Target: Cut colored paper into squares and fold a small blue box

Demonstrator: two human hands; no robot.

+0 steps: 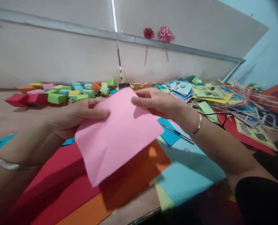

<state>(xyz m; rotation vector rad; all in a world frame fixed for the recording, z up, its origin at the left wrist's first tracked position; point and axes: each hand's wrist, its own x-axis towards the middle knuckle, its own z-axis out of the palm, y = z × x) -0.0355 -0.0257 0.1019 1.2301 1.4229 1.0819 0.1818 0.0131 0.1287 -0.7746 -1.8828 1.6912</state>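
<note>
Centrally, the left hand (pixel 75 117) and right hand (pixel 161 103) pinch creased pink paper (pixel 120 134), its lower edge free above flat orange paper (pixel 156 161).

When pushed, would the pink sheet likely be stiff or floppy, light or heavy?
The pink sheet would probably bend easily: its left edge curves and a crease shows. Thin as it looks, it is likely light in the left hand and right hand. It may hold some shape, since its near corner juts out rather than hanging limp.
</note>
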